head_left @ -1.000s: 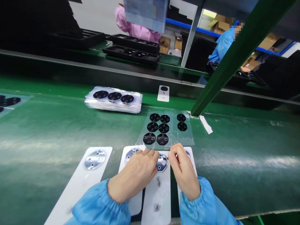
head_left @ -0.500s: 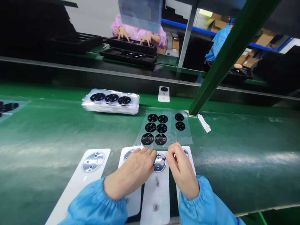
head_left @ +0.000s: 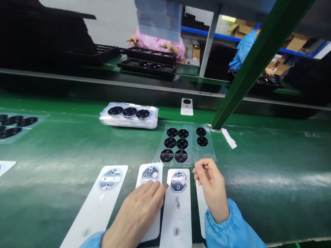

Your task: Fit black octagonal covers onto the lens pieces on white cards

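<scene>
Several white phone back covers lie side by side on the green belt [head_left: 51, 151] in front of me. My left hand [head_left: 137, 213] rests flat with fingers stretched out over the second cover [head_left: 151, 179], fingertips near the edge of the third cover [head_left: 177, 206]. That third cover shows a shiny octagonal camera ring [head_left: 178, 181]. My right hand [head_left: 210, 187] hovers over the rightmost cover [head_left: 200, 206], fingers curled in a loose pinch; whether it holds anything I cannot make out. Just beyond lies a clear film sheet with several black octagonal stickers [head_left: 176, 143].
The leftmost cover [head_left: 98, 203] lies angled at the left. A stack of clear sticker sheets [head_left: 129, 115] sits farther back, a small white cover [head_left: 187, 106] by the belt's rear edge. A green post [head_left: 245, 69] slants up at right. Workers sit behind black trays [head_left: 147, 63].
Both hands have drawn back from the camera ring on the third cover, which now lies uncovered. My left hand slid down toward me; my right hand moved a little right.
</scene>
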A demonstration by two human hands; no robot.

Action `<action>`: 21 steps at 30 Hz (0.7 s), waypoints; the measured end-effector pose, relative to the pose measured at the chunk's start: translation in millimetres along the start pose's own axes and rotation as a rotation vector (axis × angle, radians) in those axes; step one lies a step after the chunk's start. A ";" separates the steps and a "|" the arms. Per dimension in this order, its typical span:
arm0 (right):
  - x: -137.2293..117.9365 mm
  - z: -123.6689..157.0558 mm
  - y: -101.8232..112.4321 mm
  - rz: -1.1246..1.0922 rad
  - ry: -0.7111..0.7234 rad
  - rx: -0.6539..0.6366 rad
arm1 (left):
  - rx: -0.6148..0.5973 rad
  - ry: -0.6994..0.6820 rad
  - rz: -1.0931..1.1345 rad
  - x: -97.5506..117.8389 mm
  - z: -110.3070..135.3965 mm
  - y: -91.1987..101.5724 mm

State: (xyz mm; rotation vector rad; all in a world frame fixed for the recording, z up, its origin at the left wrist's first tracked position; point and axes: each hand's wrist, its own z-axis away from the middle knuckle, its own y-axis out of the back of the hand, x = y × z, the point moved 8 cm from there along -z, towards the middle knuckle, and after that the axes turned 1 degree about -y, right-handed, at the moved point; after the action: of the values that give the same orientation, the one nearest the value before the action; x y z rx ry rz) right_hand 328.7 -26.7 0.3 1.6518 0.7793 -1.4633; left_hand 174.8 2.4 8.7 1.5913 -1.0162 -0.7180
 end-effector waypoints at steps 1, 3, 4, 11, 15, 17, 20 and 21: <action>1.1 -1.5 1.7 -0.049 -0.011 0.015 | 0.014 -0.028 -0.006 5.6 6.8 -1.7; 2.5 -4.4 2.6 -0.112 -0.020 0.022 | 0.016 -0.053 -0.029 13.7 16.8 -6.8; 3.4 -5.6 2.2 -0.131 -0.024 0.016 | 0.007 -0.057 -0.045 16.3 19.7 -9.5; 17.9 -6.5 -3.5 -0.082 -0.109 -0.045 | -0.028 -0.063 -0.124 16.5 18.7 -20.5; 22.7 -4.9 -7.9 0.040 -0.137 -0.125 | 0.038 -0.082 -0.127 15.0 19.5 -22.3; 21.8 -4.7 -11.2 0.101 -0.117 -0.186 | 0.056 -0.098 -0.124 15.2 21.1 -24.0; 18.6 -5.1 -16.7 0.159 -0.078 -0.280 | 0.048 -0.106 -0.115 14.5 23.1 -28.2; 17.7 -5.5 -18.2 0.172 -0.070 -0.305 | 0.036 -0.102 -0.112 13.7 23.6 -30.1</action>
State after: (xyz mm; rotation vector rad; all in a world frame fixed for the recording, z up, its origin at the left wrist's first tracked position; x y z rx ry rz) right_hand 318.7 -13.6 -19.8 1.3925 0.7592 -1.2094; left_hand 168.4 -18.3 -25.7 1.6669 -1.0241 -0.8688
